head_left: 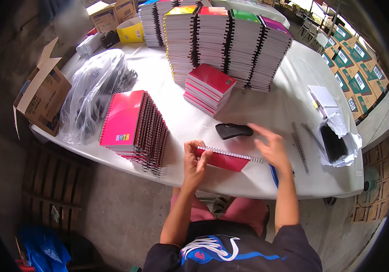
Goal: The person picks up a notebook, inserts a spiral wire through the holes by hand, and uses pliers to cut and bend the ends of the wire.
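My left hand (194, 159) has its grip clenched on the left end of a red spiral notebook (225, 159), near edge of the white tabletop (267, 109). My right hand (271, 146) hovers released above its right end, just near a black tool (234, 130)

Both my hands up in front of me, bare forearms rising from the lower edge.

My left hand (195, 159) is curled, fingers bent and pinched closed with the thumb tucked in front. My right hand (271, 146) is spread open, palm down, fingers fanned toward the left, wrist straight, the forearm angled slightly inward from the elbow.
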`<state>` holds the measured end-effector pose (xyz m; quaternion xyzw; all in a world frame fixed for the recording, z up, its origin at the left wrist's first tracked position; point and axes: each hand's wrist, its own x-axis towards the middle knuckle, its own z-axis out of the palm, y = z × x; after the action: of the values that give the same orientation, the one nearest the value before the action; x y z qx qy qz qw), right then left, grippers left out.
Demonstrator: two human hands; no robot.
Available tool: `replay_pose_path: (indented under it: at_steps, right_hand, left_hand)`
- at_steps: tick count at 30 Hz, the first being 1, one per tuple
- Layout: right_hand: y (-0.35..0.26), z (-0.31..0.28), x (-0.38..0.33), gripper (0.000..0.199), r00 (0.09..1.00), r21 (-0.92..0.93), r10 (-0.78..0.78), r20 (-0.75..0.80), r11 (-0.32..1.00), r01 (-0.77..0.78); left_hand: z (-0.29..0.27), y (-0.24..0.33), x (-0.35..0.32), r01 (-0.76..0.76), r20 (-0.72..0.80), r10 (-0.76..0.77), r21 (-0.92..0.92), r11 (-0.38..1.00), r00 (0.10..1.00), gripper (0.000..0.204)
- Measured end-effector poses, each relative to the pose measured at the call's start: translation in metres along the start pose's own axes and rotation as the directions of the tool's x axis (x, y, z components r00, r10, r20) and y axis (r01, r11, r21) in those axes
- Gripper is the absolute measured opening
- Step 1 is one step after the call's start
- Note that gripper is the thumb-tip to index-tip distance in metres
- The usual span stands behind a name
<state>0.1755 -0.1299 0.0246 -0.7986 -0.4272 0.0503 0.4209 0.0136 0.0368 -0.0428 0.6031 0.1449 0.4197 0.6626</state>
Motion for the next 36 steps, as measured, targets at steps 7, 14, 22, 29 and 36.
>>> replay_pose_path:
  at_steps: [7,14,22,29,36]
  right_hand:
    - [0.015,-0.006,-0.138,0.048,0.961,-0.691,0.205,-0.186,0.668,-0.276]
    - [-0.061,0.012,-0.109,0.038,0.915,0.136,0.197,-0.351,0.978,-0.158]
    - [-0.112,0.020,-0.075,0.037,0.978,-0.229,-0.156,-0.140,0.966,0.122]
    - [-0.096,0.017,-0.078,0.040,0.945,0.514,0.145,0.294,0.809,-0.284]
    - [-0.076,0.026,-0.086,0.045,0.933,0.511,0.198,0.299,0.793,-0.332]
  left_hand:
    - [0.017,0.032,-0.005,-0.009,-0.162,-0.004,-0.079,0.997,0.987,0.073]
    - [0.038,0.042,-0.011,-0.238,-0.168,0.266,0.172,0.956,0.949,0.088]
    - [0.036,0.058,-0.020,-0.272,-0.111,0.310,0.269,0.924,0.944,0.089]
    - [0.034,0.049,-0.021,-0.441,-0.073,0.502,0.382,0.813,0.862,0.080]
    - [0.037,0.041,-0.016,-0.388,-0.197,0.467,0.337,0.858,0.862,0.077]
